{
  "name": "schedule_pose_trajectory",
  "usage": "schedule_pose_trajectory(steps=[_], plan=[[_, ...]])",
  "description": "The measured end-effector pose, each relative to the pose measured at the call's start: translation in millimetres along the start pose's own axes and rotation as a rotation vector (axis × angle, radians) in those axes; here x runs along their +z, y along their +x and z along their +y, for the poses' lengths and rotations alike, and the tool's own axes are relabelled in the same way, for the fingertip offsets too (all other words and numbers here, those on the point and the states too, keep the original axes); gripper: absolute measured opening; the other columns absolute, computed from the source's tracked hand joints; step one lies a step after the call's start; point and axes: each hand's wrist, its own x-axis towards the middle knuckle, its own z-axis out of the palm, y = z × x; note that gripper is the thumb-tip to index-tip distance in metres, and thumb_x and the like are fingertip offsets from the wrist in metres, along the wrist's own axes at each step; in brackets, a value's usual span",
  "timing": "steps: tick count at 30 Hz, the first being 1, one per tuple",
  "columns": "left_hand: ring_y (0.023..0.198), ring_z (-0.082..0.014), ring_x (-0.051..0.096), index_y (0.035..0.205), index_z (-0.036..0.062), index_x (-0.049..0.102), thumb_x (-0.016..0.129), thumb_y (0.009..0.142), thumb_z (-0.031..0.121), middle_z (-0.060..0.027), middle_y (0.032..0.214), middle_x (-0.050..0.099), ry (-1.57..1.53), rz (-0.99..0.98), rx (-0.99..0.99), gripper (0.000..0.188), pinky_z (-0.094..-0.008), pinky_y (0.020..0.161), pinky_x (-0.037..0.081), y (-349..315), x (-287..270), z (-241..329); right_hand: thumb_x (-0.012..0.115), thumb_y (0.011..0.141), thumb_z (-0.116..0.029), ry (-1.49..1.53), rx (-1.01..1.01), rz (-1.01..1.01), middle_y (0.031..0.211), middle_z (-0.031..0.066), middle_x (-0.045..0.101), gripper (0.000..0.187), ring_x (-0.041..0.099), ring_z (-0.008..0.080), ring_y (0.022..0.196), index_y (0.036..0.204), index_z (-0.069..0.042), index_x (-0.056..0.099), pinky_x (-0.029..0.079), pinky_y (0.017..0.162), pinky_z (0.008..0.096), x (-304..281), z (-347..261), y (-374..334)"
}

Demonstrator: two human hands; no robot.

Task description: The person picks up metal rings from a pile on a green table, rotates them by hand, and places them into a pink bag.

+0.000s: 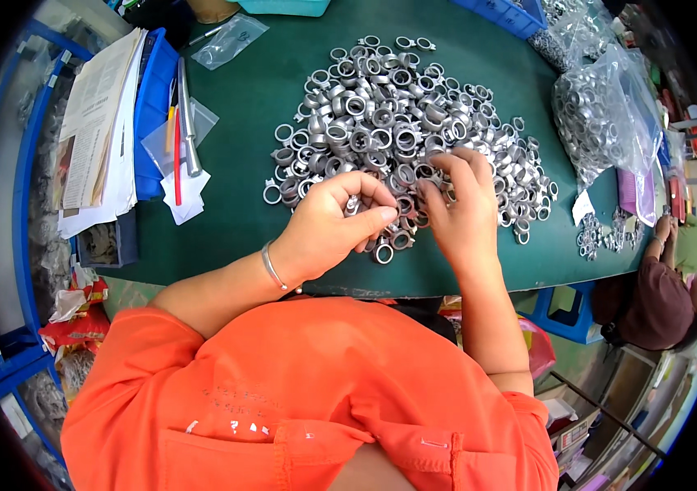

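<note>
A heap of small silvery metal rings (pixel 381 119), many with a little lug on the side, lies on the green tabletop (pixel 226 106). At its near edge my left hand (pixel 336 217) is closed, thumb against curled fingers, with part of a metal ring (pixel 353 204) showing in it. My right hand (pixel 465 209) reaches down onto the near right part of the heap. Its thumb and forefinger are bent and stand apart, touching rings there. The fingers partly cover what lies beneath them.
On the left stand a blue bin (pixel 150 123), papers (pixel 99 131) and a metal rod (pixel 188 123). Clear bags of rings (pixel 590 110) sit at the right. Another blue tray (pixel 504 15) is at the back. A co-worker (pixel 655 299) sits far right, near a blue stool (pixel 565 315).
</note>
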Motion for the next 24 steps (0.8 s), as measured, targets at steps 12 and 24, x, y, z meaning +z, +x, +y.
schedule_pose_trajectory(steps=[12,24], plan=[[0.073,-0.0156,0.058,0.110,-0.0007,0.048,0.049,0.088,0.003,-0.0116,0.092,0.058,-0.344,-0.076,-0.142,0.022,-0.0247,0.059,0.049,-1,-5,-7,0.061,0.075,0.003,0.554,0.590,-0.148,0.077,0.0083,0.064,0.018,0.061,0.0125,0.064,0.092,0.003,0.061,0.050,0.059,0.0246,-8,7,-15],[0.074,-0.0118,0.056,0.083,0.0005,0.062,0.066,0.078,0.003,-0.0042,0.082,0.060,0.324,-0.091,0.361,0.006,-0.0234,0.066,0.045,2,0,-19,0.049,0.084,0.008,0.964,0.395,-0.038,0.094,0.0096,0.061,0.019,0.060,0.0139,0.083,0.102,0.004,0.056,0.051,0.072,0.0252,-6,-27,-41]])
